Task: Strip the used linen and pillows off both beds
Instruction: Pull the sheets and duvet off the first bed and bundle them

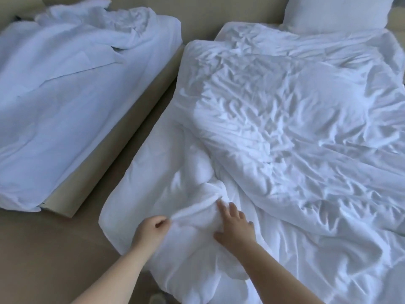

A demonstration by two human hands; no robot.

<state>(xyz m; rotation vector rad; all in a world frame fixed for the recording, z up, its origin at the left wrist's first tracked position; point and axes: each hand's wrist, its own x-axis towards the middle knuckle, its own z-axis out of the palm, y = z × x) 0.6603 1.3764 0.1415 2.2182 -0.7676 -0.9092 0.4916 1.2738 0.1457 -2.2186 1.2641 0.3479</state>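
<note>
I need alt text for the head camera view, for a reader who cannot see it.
A person's left hand pinches a fold of the white duvet while the right hand rests open beside it. A pillow lies at the bed's head; a second bed with crumpled linen stands left.

This is a bedroom, and it looks like a hotel twin. Two single beds stand side by side with a strip of tan floor (54,249) between them. The left bed (65,88) and the right bed (328,194) carry the same plain white linen (274,119), all rumpled. A white pillow (324,14) sits at the right bed's far end. The left bed's base (98,156) is plain beige.
</note>
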